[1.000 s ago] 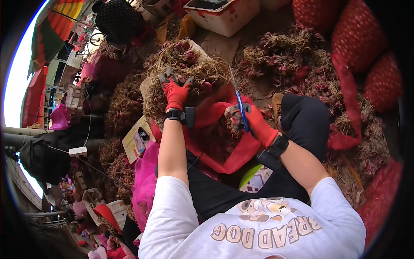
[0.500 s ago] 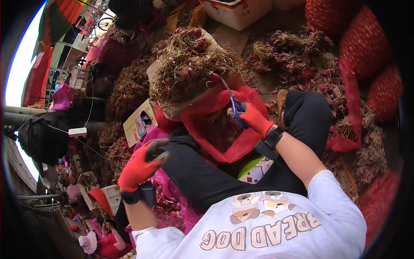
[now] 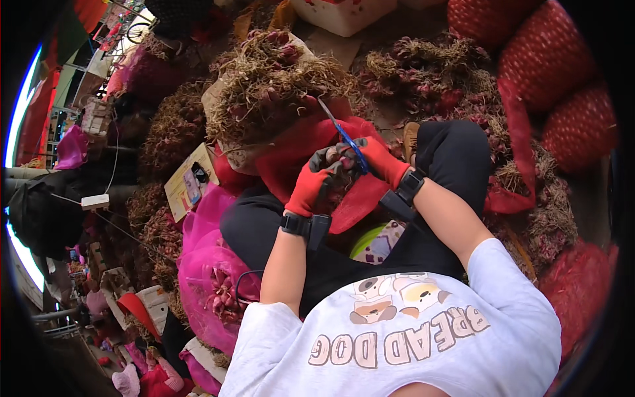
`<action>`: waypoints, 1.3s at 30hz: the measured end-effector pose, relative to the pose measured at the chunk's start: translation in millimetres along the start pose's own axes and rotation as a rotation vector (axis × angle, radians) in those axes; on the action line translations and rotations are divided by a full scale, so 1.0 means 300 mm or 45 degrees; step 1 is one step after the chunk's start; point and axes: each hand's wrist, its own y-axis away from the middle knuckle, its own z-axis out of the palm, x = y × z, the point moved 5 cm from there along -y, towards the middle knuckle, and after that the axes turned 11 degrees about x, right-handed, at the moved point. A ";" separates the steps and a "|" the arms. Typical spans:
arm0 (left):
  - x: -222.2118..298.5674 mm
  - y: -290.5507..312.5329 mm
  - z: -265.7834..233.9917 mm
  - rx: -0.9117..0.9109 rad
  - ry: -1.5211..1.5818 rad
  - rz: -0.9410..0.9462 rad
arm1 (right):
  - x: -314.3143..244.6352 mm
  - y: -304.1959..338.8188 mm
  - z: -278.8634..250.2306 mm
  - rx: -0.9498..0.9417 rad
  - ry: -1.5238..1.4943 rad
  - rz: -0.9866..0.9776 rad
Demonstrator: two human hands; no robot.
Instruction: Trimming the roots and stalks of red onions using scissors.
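Observation:
My right hand (image 3: pixel 380 162), in a red and grey glove, is closed on blue-handled scissors (image 3: pixel 355 151), whose blades point up and away. Beside it my left hand (image 3: pixel 313 180), gloved alike, has its fingers bent round a small reddish-brown shallot (image 3: pixel 333 157); the gloves partly hide it. The two hands almost touch above my lap. Just beyond the blade tips rises a heap of shallots (image 3: pixel 271 89) with dry, straw-like roots and stalks. Red netting (image 3: pixel 288 162) drapes between that heap and my legs, running under my hands.
Pink mesh (image 3: pixel 198 255) holding shallots lies left of my knee. A flat board (image 3: pixel 177 198) carries a phone. More shallots (image 3: pixel 436 79) cover the ground ahead and right. Full red mesh sacks (image 3: pixel 549 53) stand far right, and a white foam box (image 3: pixel 344 14) at the back.
My left hand has swung right from above the pink mesh, closing its fingers beside the scissors. The right hand keeps the scissors. The whole view has shifted slightly.

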 end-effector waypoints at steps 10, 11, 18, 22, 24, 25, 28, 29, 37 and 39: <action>-0.012 0.021 -0.045 0.192 0.070 0.109 | 0.000 0.033 0.024 -0.102 0.153 -0.198; -0.017 0.014 -0.050 0.215 0.073 0.071 | -0.001 0.029 0.026 -0.049 0.197 -0.273; 0.007 0.017 -0.072 0.579 -0.746 0.375 | -0.019 0.038 0.030 0.039 0.116 -0.125; 0.021 0.009 -0.055 0.596 -0.304 0.322 | -0.017 0.008 -0.002 0.113 0.474 -0.423; 0.100 0.025 -0.007 0.684 -0.283 0.405 | -0.030 0.004 -0.017 0.240 0.841 -0.514; 0.081 0.011 -0.020 0.597 -0.400 0.438 | -0.033 0.008 -0.009 0.199 0.885 -0.562; 0.087 0.018 -0.011 0.451 -0.923 0.487 | -0.058 0.038 0.024 0.112 0.959 -0.703; 0.082 0.030 -0.011 0.514 -0.965 0.371 | -0.068 0.060 0.038 0.111 0.945 -0.751; 0.043 0.011 -0.044 0.553 -0.776 0.557 | -0.061 0.025 0.004 0.182 0.935 -0.469; 0.119 0.028 0.005 0.515 -0.938 0.828 | -0.029 0.007 -0.022 0.118 0.618 -0.245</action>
